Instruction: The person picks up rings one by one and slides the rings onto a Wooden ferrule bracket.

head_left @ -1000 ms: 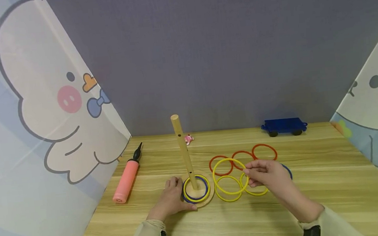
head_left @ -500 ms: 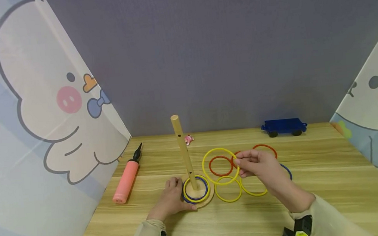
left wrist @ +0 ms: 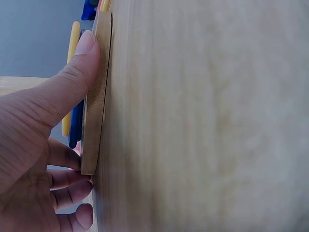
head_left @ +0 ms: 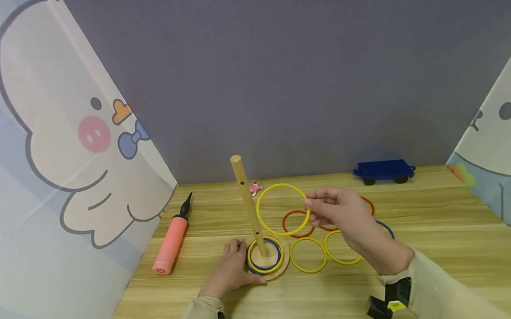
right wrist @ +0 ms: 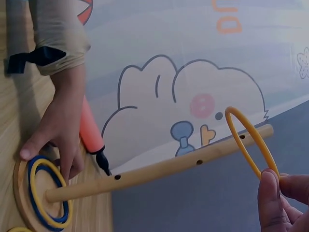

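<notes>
My left hand [head_left: 232, 269] grips the edge of a round wooden base [left wrist: 94, 111], thumb along the near rim and fingers around the left side. From the base rises a tall wooden pole [head_left: 247, 200] with small holes in it. One yellow ring and blue rings lie around its foot. My right hand [head_left: 340, 213] pinches another yellow ring [head_left: 280, 184] between thumb and fingers, raised above the table just right of the pole. In the right wrist view this held ring [right wrist: 261, 137] is tilted and overlaps the pole's upper end.
Two yellow rings [head_left: 310, 272], a blue ring [head_left: 391, 231] and red rings [head_left: 283, 223] lie right of the base, some partly hidden by my right hand. A pink hand pump [head_left: 172, 245] lies left. Behind are a small pink figure [head_left: 255, 188] and a blue toy wagon [head_left: 384, 170].
My right hand has moved left and up with the yellow ring, from over the loose rings to beside the pole. The left hand stays at the base.
</notes>
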Action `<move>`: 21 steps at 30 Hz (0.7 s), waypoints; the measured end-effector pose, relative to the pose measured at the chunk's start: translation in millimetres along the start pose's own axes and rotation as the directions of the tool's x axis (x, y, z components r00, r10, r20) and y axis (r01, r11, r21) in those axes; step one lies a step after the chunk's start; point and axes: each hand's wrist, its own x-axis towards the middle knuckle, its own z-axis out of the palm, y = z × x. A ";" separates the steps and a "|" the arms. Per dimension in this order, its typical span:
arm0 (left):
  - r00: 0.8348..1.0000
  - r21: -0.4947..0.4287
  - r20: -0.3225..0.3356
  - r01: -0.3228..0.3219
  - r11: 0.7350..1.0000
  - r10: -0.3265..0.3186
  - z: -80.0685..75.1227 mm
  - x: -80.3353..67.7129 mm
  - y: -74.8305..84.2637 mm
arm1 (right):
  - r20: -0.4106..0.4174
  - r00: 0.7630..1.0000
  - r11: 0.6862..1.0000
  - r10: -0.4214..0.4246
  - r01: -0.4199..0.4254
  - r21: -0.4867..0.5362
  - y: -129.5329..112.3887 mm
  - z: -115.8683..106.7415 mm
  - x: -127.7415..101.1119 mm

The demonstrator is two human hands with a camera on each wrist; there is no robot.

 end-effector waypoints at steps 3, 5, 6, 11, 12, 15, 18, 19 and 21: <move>1.000 0.006 0.003 -0.001 1.000 0.001 0.4 0.1 -0.7 | -0.006 1.000 1.000 -0.007 0.007 0.021 -6.5 4.6 1.9; 1.000 0.011 0.006 0.000 1.000 0.000 0.3 -0.1 -0.7 | -0.007 1.000 0.999 -0.012 0.013 0.040 -10.7 7.7 3.7; 1.000 0.013 0.006 0.000 1.000 0.000 0.4 -0.1 -0.8 | -0.008 1.000 0.999 -0.017 0.017 0.049 -12.9 9.2 4.5; 1.000 0.022 0.009 0.001 1.000 -0.001 0.2 -0.3 -0.5 | -0.008 0.998 0.995 -0.063 0.063 0.076 -22.8 16.8 7.7; 1.000 0.025 0.007 0.000 1.000 0.000 0.5 -0.2 -0.7 | -0.008 0.997 0.994 -0.075 0.076 0.080 -24.5 18.3 8.3; 1.000 0.027 -0.001 -0.002 1.000 0.002 0.9 -0.3 -0.8 | -0.010 0.994 0.989 -0.107 0.107 0.099 -29.1 23.2 9.9; 1.000 0.032 -0.005 -0.005 0.999 0.005 1.6 -0.2 -1.2 | -0.014 0.990 0.982 -0.139 0.139 0.131 -33.5 28.2 11.7; 1.000 0.031 -0.008 -0.008 0.999 0.009 1.7 -0.1 -1.3 | -0.015 0.989 0.979 -0.149 0.149 0.139 -34.9 30.0 12.5; 1.000 0.033 -0.009 -0.011 0.999 0.011 2.0 -0.1 -1.5 | -0.018 0.985 0.973 -0.170 0.171 0.156 -37.7 33.7 14.3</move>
